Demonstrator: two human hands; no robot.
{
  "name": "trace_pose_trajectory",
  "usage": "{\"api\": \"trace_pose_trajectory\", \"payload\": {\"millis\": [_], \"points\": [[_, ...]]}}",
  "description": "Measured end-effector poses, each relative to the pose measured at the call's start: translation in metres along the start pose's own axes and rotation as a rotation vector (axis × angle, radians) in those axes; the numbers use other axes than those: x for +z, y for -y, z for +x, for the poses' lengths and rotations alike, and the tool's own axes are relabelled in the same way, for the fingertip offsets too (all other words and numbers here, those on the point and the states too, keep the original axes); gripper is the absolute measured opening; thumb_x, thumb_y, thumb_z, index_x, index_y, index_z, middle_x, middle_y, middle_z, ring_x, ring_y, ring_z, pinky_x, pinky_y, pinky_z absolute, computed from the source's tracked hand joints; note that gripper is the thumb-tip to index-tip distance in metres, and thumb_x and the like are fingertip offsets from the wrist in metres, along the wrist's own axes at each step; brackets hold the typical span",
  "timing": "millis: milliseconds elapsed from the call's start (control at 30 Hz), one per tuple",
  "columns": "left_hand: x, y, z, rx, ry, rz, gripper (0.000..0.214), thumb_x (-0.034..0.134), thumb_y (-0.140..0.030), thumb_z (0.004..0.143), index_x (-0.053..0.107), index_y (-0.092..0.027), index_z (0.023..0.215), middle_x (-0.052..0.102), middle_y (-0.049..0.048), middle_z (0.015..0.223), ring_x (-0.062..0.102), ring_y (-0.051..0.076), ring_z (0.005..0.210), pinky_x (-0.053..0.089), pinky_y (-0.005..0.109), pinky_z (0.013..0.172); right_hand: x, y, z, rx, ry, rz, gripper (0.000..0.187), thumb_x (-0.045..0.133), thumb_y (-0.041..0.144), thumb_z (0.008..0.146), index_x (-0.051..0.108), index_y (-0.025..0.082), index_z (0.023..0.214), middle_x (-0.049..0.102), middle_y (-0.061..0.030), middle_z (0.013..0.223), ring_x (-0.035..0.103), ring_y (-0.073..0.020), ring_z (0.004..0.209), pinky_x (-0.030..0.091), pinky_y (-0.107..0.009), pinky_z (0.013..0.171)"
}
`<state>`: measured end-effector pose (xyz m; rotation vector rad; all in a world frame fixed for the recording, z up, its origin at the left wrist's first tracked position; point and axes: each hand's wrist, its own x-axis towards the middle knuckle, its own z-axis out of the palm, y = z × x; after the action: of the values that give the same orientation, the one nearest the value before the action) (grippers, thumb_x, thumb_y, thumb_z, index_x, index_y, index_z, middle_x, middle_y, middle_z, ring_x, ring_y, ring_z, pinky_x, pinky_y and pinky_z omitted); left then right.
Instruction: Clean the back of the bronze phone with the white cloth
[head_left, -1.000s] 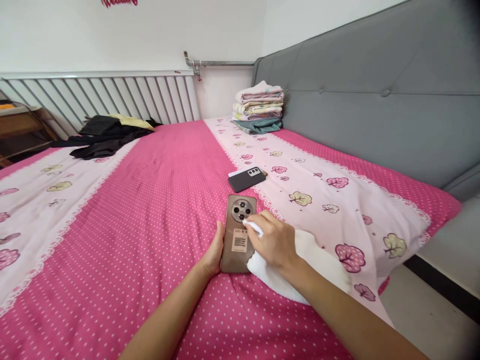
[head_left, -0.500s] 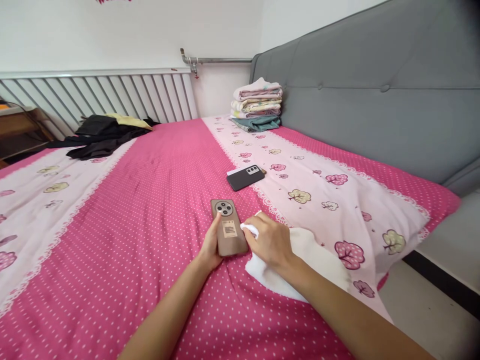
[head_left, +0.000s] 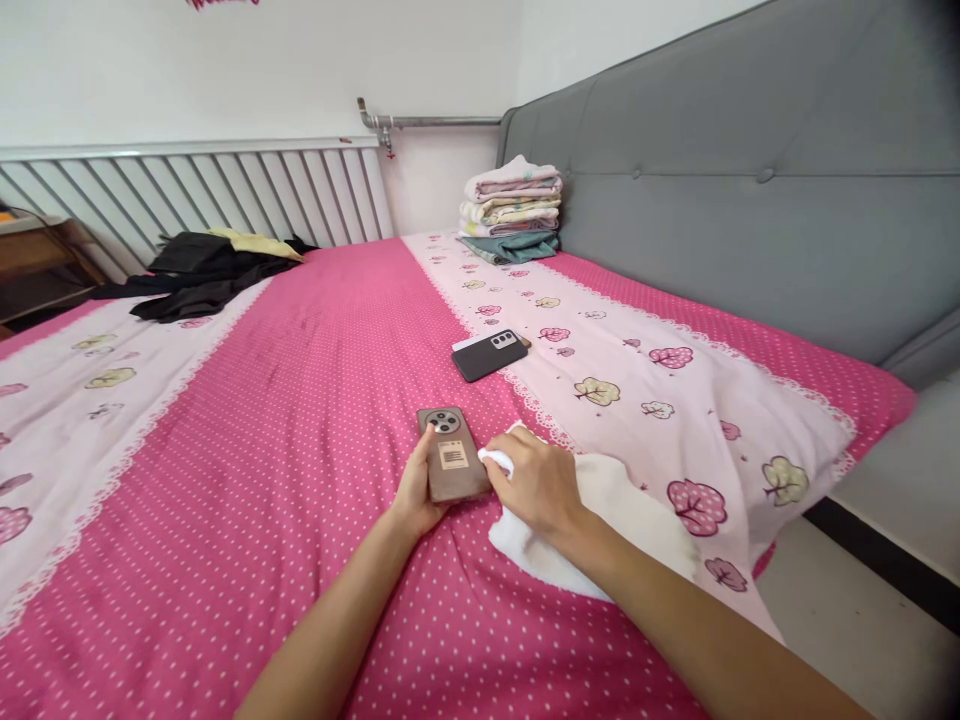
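Left hand (head_left: 416, 490): fingers were clamped on a glossy brown rectangular smartphone (head_left: 454, 479), apparently to steady it; it sat just beside the right fingers | right hand (head_left: 538, 482): fingers pinched a soft white fabric cloth (head_left: 630, 505), probably for control

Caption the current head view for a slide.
Left hand holds a brown phone, right hand grips a white cloth beside it, over pink bedding.
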<state>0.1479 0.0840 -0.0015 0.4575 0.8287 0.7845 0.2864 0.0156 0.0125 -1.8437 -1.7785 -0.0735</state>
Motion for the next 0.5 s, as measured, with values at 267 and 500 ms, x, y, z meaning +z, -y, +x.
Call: {"api": "trace_pose_trajectory", "payload": {"millis": [267,500], "points": [[0.0011,-0.0008,-0.0020,0.002,-0.013,0.002,0.034,0.047,-0.043,0.082,0.059,-0.011,0.089,0.067,0.0077,0.076,0.063,0.019,0.062,0.052,0.035,0.065,-0.0005,0.0002,0.0003,-0.001,0.004,-0.003,0.013,0.050,0.030,0.082,0.062,0.027,0.086,0.063,0.0039,0.087,0.058,-0.0124,0.068,0.029,-0.024,0.053],[0.0013,-0.0004,-0.0009,0.003,-0.017,-0.002,0.033,0.048,-0.042,0.082,0.059,-0.011,0.089,0.068,0.0079,0.077,0.064,0.019,0.063,0.052,0.035,0.065,-0.0002,-0.0001,-0.0007,0.001,0.009,0.001,0.013,0.050,0.030,0.083,0.062,0.027,0.086,0.063,0.0043,0.086,0.058,-0.0120,0.069,0.030,-0.024,0.053]]}}
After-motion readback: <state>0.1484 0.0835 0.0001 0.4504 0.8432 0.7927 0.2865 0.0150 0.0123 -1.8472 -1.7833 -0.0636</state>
